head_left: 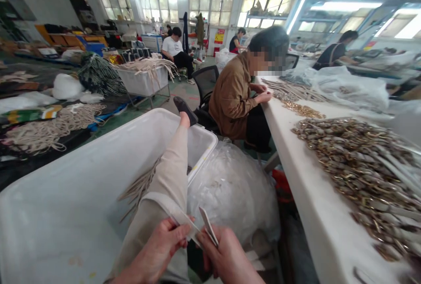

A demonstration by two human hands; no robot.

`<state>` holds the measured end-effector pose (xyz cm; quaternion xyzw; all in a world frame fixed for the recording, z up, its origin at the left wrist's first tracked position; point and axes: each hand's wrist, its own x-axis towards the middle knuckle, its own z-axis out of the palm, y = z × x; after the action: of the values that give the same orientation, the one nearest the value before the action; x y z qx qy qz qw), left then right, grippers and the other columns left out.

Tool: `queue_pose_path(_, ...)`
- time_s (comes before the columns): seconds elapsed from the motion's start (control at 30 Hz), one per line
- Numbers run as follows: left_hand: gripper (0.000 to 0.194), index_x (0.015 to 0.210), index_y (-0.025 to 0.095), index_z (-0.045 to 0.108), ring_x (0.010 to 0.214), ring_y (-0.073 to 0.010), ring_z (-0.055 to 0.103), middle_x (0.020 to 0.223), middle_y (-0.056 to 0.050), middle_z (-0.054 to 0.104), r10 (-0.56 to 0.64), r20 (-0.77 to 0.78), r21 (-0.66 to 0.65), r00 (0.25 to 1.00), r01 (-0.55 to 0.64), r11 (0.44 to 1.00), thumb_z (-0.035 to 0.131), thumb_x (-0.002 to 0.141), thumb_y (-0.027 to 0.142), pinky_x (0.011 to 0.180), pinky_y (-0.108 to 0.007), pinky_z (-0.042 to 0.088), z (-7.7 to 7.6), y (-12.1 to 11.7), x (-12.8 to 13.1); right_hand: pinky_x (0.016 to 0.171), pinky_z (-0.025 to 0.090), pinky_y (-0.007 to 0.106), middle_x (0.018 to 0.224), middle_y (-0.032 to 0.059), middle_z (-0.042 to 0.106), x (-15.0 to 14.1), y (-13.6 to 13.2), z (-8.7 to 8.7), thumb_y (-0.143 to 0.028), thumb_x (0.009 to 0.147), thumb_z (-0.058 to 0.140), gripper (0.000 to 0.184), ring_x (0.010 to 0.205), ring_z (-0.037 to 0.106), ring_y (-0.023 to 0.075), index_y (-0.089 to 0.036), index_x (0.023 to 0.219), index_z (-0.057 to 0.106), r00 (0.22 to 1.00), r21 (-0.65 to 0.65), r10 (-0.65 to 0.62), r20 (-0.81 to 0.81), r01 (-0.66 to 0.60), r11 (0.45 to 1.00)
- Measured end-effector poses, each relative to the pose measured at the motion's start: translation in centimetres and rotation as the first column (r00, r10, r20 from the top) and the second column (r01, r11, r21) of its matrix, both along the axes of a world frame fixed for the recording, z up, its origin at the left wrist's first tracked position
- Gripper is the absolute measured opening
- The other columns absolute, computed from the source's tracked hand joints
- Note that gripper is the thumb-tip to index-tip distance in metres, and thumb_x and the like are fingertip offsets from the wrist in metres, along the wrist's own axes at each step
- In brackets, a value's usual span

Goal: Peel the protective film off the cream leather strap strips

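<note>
My left hand (161,246) and my right hand (223,255) meet at the bottom centre, above my lap. Together they pinch a thin pale strap (197,227) folded between the fingertips, with both ends sticking up. Both hands are closed on it. My own leg (171,165) in beige trousers stretches forward, the foot in a dark shoe (184,109) resting on the rim of a large white plastic bin (98,161). A few similar beige straps (140,187) lie inside that bin.
A long white table (309,187) on my right carries a heap of straps with brass buckles (358,165). A clear plastic bag (233,187) sits between bin and table. A person in a brown jacket (233,95) works at the table; others sit farther back.
</note>
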<state>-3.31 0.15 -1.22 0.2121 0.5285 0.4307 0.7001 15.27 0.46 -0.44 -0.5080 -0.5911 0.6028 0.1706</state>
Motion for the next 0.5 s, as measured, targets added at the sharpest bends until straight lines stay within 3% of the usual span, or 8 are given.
queue_pose_path(0.17, 0.035, 0.075, 0.013, 0.078, 0.065, -0.0161, 0.052, 0.068, -0.004, 0.064, -0.110, -0.038, 0.047, 0.993, 0.111, 0.993, 0.089, 0.061, 0.043, 0.067, -0.027, 0.044, 0.7, -0.1, 0.6, 0.041, 0.031, 0.017, 0.052, -0.0029, 0.053, -0.6, 0.4, 1.1, -0.068, 0.094, 0.042, 0.059, 0.041, 0.044, 0.0072, -0.016, 0.074, 0.060, 0.995, -0.046, -0.008, -0.104, 0.003, 0.999)
queue_pose_path(0.3, 0.043, 0.080, 0.013, 0.080, 0.064, -0.0137, 0.050, 0.070, -0.003, 0.064, -0.001, -0.087, 0.033, 0.996, 0.003, 0.999, 0.093, 0.054, 0.045, 0.063, -0.025, 0.044, 0.1, 0.7, -1.1, 0.040, 0.032, 0.017, 0.053, -0.0024, 0.056, 1.0, -0.1, 1.1, -0.066, 0.093, 0.044, 0.054, 0.040, 0.045, 0.0073, -0.018, 0.071, 0.053, 0.985, -0.112, -0.002, -0.170, -0.017, 0.994)
queue_pose_path(0.4, 0.047, 0.085, 0.013, 0.080, 0.065, -0.0125, 0.050, 0.075, -0.004, 0.066, 0.049, -0.080, 0.015, 0.996, -0.048, 0.999, 0.094, 0.053, 0.044, 0.063, -0.024, 0.044, -0.2, 0.8, -1.4, 0.040, 0.030, 0.017, 0.050, -0.0037, 0.052, 1.5, -0.5, 0.7, -0.059, 0.096, 0.044, 0.052, 0.039, 0.041, 0.0063, -0.018, 0.064, 0.051, 0.995, -0.068, -0.028, -0.097, 0.022, 0.997)
queue_pose_path(0.5, 0.049, 0.083, 0.013, 0.080, 0.066, -0.0131, 0.051, 0.074, -0.004, 0.065, -0.016, -0.050, -0.025, 0.999, 0.015, 1.000, 0.094, 0.051, 0.046, 0.063, -0.024, 0.045, 0.3, 0.5, -0.4, 0.044, 0.030, 0.018, 0.049, -0.0037, 0.050, 0.8, -0.7, 0.0, -0.052, 0.099, 0.046, 0.051, 0.042, 0.041, 0.0061, -0.017, 0.062, 0.054, 0.995, 0.015, -0.068, -0.066, 0.069, 0.997)
